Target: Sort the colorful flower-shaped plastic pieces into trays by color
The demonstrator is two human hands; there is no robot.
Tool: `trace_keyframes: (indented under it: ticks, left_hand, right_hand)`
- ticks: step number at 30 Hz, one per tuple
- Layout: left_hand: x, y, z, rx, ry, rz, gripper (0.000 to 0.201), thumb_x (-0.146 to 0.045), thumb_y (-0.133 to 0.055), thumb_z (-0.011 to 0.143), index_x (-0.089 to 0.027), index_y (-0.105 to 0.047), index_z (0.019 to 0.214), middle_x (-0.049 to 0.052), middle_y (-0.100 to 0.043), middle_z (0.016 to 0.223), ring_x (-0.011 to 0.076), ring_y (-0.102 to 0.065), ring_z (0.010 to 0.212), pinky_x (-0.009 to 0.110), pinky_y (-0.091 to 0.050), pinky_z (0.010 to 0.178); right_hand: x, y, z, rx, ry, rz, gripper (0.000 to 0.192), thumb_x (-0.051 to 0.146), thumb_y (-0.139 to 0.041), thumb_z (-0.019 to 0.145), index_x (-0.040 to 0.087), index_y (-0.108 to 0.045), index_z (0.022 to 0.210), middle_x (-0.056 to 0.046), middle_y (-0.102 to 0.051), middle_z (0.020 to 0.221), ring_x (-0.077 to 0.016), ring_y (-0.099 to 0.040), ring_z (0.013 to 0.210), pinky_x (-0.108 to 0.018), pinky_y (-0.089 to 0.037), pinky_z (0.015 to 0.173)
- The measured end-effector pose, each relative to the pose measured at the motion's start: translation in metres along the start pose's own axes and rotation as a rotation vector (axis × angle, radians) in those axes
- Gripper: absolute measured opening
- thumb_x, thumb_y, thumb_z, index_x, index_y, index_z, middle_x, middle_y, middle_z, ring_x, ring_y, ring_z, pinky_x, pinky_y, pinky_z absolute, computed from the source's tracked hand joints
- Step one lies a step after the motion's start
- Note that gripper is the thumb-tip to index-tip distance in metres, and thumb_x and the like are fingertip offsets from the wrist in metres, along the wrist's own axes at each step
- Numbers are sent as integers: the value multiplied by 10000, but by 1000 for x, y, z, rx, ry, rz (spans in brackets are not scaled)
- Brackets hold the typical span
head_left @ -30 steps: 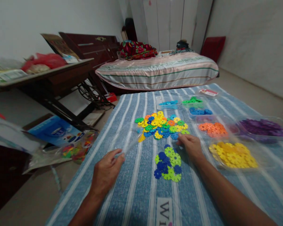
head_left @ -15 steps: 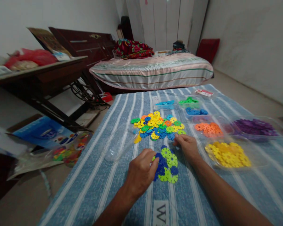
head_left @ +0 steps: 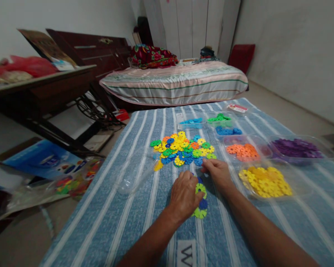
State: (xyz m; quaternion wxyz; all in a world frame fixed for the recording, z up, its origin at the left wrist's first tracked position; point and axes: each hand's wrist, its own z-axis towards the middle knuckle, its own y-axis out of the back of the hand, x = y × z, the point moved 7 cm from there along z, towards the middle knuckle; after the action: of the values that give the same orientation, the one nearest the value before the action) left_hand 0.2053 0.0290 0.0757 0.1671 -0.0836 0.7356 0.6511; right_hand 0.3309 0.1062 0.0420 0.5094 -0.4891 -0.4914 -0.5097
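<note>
Palm down, my left hand (head_left: 184,195) lies over a small group of lime-green and dark blue notched plastic discs (head_left: 200,214), covering most of them; its thumb is spread away from the fingers. My right hand (head_left: 217,172) is closed in a pinch beside the near right edge of a mixed pile of notched discs (head_left: 180,144). Its fingertips are close to a blue disc (head_left: 198,161), and what they hold, if anything, is too small to make out. Yellow, blue, green and orange discs make up the pile.
On the right stand clear tubs: yellow discs (head_left: 267,181), orange discs (head_left: 243,151) and purple discs (head_left: 297,148). Farther back are tubs of blue (head_left: 228,131), green (head_left: 219,118) and light blue discs (head_left: 191,121). A clear empty container (head_left: 133,172) lies left on the striped cloth (head_left: 100,222).
My left hand has moved right and spread over the lime-green and dark blue discs, hiding many of them. The right hand stays by the pile. The view has shifted slightly.
</note>
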Motion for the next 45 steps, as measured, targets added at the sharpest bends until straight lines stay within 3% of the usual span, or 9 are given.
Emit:
trace_keyframes:
  ticks: [8, 12, 18, 26, 35, 38, 41, 43, 45]
  left_hand:
    - [28, 17, 9, -59, 124, -213, 173, -216, -663, 782, -208, -531, 671, 7, -606, 797, 163, -604, 810, 299, -450, 742]
    - [29, 18, 15, -29, 134, -93, 91, -251, -698, 772, -212, -618, 792, 25, -653, 882, 197, -619, 908, 313, -461, 804]
    - [26, 9, 16, 50, 101, 15, 218, -346, -683, 815, -213, -690, 988, 87, -677, 1089, 263, -615, 1084, 363, -468, 914]
    - [30, 7, 17, 43, 118, -83, 83, -267, -683, 781, -223, -657, 846, 4, -654, 850, 175, -619, 871, 293, -456, 801]
    - [19, 4, 10, 67, 89, 18, 252, -369, -745, 744, -220, -657, 928, 67, -677, 998, 257, -626, 1043, 347, -469, 878]
    - [20, 2, 9, 49, 122, -72, 178, -309, -741, 722, -224, -631, 835, 31, -677, 872, 221, -643, 916, 325, -468, 801]
    - [21, 1, 6, 59, 136, -311, 120, -246, -705, 718, -216, -590, 698, -18, -627, 694, 152, -607, 706, 282, -439, 675]
    - [24, 11, 5, 53, 129, -494, 136, -254, -680, 731, -205, -583, 649, -33, -588, 624, 122, -557, 618, 263, -416, 615]
    - [35, 36, 4, -13, 142, -587, 133, -279, -657, 742, -197, -601, 652, -36, -578, 613, 111, -524, 592, 257, -412, 594]
  right_hand:
    - [1, 0, 1, 15, 18, -14, 551, 703, -678, 734, 215, -662, 479, -44, -647, 535, -192, -580, 579, -344, -483, 658]
    - [-2, 0, 1, 18, 12, -19, 545, 698, -679, 738, 210, -672, 493, -50, -661, 548, -195, -587, 585, -332, -470, 627]
    - [-2, -1, 0, 31, 10, -3, 528, 660, -688, 754, 203, -665, 490, -44, -646, 541, -170, -556, 557, -318, -463, 620]
    - [1, -1, 0, 27, 23, -20, 546, 681, -677, 754, 210, -656, 479, -40, -627, 522, -182, -564, 560, -330, -477, 632]
    - [-2, -1, -1, 42, 1, -20, 536, 671, -686, 754, 201, -672, 496, -44, -643, 540, -168, -553, 559, -310, -444, 613]
    - [-2, -1, -2, 41, 2, -17, 556, 699, -681, 745, 200, -675, 499, -49, -645, 544, -174, -552, 562, -316, -440, 611]
    - [-1, -1, -2, 35, -3, -25, 574, 726, -692, 722, 198, -675, 496, -51, -636, 531, -176, -541, 546, -318, -433, 586]
    - [0, -1, -3, 32, -7, -27, 580, 729, -695, 716, 197, -672, 487, -53, -632, 526, -177, -539, 540, -316, -430, 573]
    - [2, -1, -3, 32, -7, -30, 583, 726, -691, 721, 197, -664, 477, -50, -621, 518, -176, -533, 534, -314, -427, 567]
